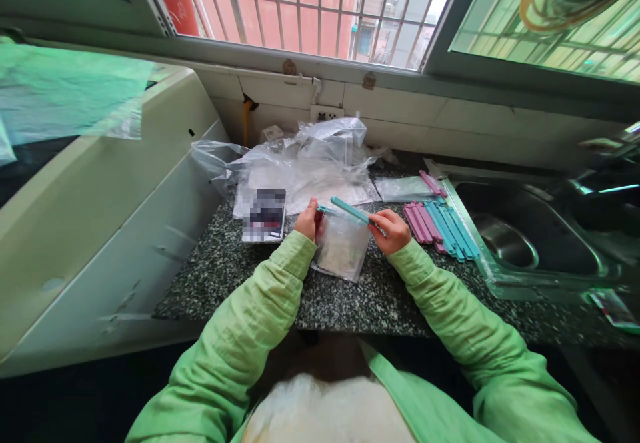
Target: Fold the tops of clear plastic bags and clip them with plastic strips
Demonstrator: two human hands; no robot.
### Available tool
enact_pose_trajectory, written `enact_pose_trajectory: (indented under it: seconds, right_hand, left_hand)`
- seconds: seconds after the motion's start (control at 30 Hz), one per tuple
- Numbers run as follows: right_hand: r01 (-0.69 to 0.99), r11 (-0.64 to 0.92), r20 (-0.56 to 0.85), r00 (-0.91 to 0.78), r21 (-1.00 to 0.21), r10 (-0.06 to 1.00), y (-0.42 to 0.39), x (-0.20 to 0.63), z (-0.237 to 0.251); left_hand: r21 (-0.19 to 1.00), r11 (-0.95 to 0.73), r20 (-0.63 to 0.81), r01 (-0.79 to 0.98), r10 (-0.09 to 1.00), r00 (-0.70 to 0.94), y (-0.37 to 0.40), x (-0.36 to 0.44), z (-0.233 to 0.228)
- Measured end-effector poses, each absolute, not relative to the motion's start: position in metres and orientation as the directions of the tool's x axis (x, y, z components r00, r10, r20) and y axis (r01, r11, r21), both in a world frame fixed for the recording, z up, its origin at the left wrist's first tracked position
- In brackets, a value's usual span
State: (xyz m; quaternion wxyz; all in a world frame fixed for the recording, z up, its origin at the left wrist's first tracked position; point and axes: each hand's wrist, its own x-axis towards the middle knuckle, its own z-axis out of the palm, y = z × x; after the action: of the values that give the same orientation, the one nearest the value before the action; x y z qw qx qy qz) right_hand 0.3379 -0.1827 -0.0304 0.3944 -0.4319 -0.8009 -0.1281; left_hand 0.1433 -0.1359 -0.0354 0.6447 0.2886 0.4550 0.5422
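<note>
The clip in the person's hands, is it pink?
No, the clip held by the left hand and right hand over the small bag is teal.

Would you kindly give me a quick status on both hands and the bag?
Left hand and right hand both gripping teal sealing clip, open across top of small clear bag. Spare clips lie right, loose plastic behind.

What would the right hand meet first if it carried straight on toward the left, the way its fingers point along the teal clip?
Probably the left hand. The right hand points leftward along the teal clip over the clear bag, and the left hand holds the bag's other top corner. Depth is hard to judge.
</note>
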Motion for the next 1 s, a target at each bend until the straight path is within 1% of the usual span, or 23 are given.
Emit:
enact_pose_trajectory:
  seconds: [0.13,0.3,0.47,0.67,0.8,1.0]
  right_hand:
    - [0.796,0.594,0.735,-0.337,-0.111,0.588,-0.182,0.338,-0.031]
    - [0.792,0.607,0.754,-0.359,-0.067,0.551,-0.181,0.338,-0.032]
    - [0.807,0.59,0.737,-0.373,-0.042,0.563,-0.181,0.338,-0.031]
    - [0.817,0.576,0.746,-0.38,-0.006,0.547,-0.182,0.337,-0.03]
    - [0.82,0.572,0.747,-0.392,0.018,0.537,-0.183,0.336,-0.029]
    - [0.83,0.557,0.715,-0.405,0.026,0.57,-0.184,0.336,-0.03]
  left_hand:
    - [0.829,0.267,-0.278,-0.492,0.959,0.052,-0.139,0.144,-0.03]
    - [0.839,0.248,-0.245,-0.484,0.967,0.07,-0.14,0.144,-0.029]
    - [0.877,0.211,-0.2,-0.432,0.977,0.073,-0.142,0.144,-0.03]
    - [0.92,0.105,-0.069,-0.378,0.992,0.107,-0.145,0.142,-0.026]
    - [0.945,0.083,-0.051,-0.315,0.993,0.109,-0.146,0.141,-0.025]
    - [0.977,0.018,0.007,-0.215,0.993,0.117,-0.147,0.138,-0.026]
